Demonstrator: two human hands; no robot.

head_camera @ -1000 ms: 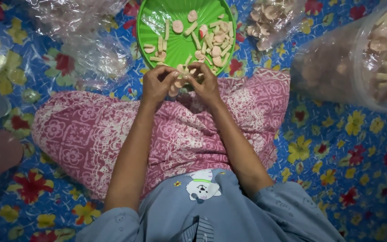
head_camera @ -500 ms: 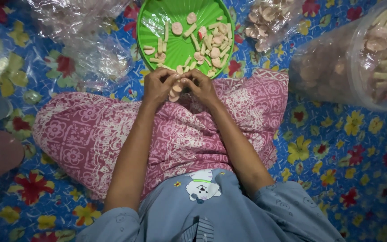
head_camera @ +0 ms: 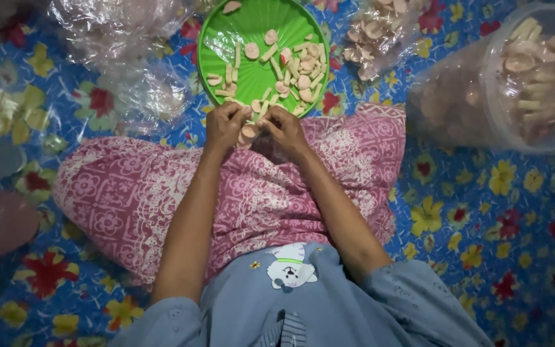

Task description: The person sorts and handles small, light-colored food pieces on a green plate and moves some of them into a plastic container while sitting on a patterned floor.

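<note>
Floral floor mat (head_camera: 483, 212), blue with yellow and red flowers, lay under a seated person sorting small snack pieces.

Both hands met just below the green plate (head_camera: 216, 38), over a pink patterned lap (head_camera: 162, 193). The left hand (head_camera: 225, 126) and right hand (head_camera: 284, 128) had their fingers (head_camera: 242, 114) curled together, pinching pale pieces (head_camera: 249, 130) between them; more pieces lay scattered on the plate, as round slices and short sticks. These looked light, dry and brittle, likely to snap if squeezed, so a soft fingertip pinch at the edges would suit. A clear tub (head_camera: 534, 77) of similar pieces lay on its side to the right, with clear bags (head_camera: 117, 38) at upper left and another bag (head_camera: 380, 32) beside the plate.
</note>
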